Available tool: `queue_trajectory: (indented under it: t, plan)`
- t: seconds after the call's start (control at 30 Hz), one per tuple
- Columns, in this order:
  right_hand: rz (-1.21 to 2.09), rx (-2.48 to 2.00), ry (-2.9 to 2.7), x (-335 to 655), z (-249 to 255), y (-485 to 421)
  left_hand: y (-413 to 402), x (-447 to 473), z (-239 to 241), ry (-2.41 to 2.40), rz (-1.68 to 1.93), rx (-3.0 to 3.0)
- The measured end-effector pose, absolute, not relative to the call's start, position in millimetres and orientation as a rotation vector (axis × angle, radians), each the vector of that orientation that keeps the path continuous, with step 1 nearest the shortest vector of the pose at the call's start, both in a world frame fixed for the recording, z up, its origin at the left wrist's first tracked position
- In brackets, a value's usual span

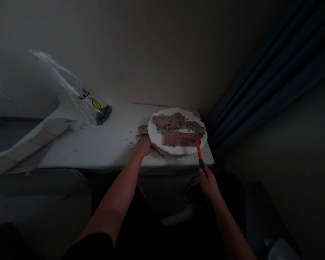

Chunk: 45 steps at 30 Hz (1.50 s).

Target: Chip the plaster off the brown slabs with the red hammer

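Note:
A thick white round slab (pixel 155 139) with an uneven rim lies at the right part of the white-topped table. On it rest a brown rectangular piece like a brick tile (pixel 174 138), a broken brown piece (pixel 165 121) behind it, and grey-brown crumbs (pixel 193 126). My right hand (pixel 209 183) grips the red-and-black handle of a hammer (pixel 199 151); the dark head is at the tile's right end, hard to make out in the dim light. My left hand (pixel 143 147) is closed against the slab's left edge, its fingertips hidden. Another brown piece (pixel 143 130) lies just beyond it.
A clear plastic bag (pixel 83 95) with black letters and a yellow mark stands on the left of the table (pixel 111 144), dark stuff at its bottom. Wood-look strips (pixel 29 144) jut out at the left. Crumbs are scattered around the slab. A blue curtain (pixel 260 79) hangs at right.

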State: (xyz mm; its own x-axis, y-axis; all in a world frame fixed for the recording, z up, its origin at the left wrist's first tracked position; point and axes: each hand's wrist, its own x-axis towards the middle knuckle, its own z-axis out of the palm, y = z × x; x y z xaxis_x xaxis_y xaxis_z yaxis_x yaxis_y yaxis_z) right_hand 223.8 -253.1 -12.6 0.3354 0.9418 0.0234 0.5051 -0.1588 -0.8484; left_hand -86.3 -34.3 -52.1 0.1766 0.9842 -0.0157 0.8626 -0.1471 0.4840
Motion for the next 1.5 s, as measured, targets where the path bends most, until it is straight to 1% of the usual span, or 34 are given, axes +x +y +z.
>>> queue_trajectory:
  t: [0.07, 0.1, 0.17, 0.27, 0.33, 0.5, 0.63, 0.93, 1.3, 1.5]
  plan:
    - [0.684, -1.800, -1.290, 224, -12, -253, -21, -92, -46, 1.920, 0.377, 1.998]
    - [0.682, -1.799, -1.296, 224, -12, -253, -14, -93, -41, 1.989, 0.443, 1.942]
    - [0.671, -1.790, -1.313, 224, -12, -253, -4, -89, -33, 2.023, 0.701, 1.828]
    - [0.644, -1.773, -1.330, 225, -14, -252, 1, -62, -23, 1.820, 1.024, 1.734]
    - [0.650, -1.774, -1.329, 225, -15, -251, -3, -35, -20, 1.632, 1.083, 1.767]
    - [0.703, -1.774, -1.328, 229, -18, -254, -15, 28, -24, 1.262, 1.020, 1.953]
    - [0.711, -1.781, -1.307, 231, -20, -256, -11, 50, -28, 1.164, 1.032, 1.899]
    - [0.756, -1.786, -1.272, 233, -21, -258, -2, 52, -36, 1.138, 0.894, 2.022]
    - [0.804, -1.708, -1.280, 233, -20, -256, -6, 56, -35, 1.127, 0.918, 1.992]
    - [0.783, -1.745, -1.248, 232, -19, -257, -9, 57, -34, 1.136, 0.930, 1.990]
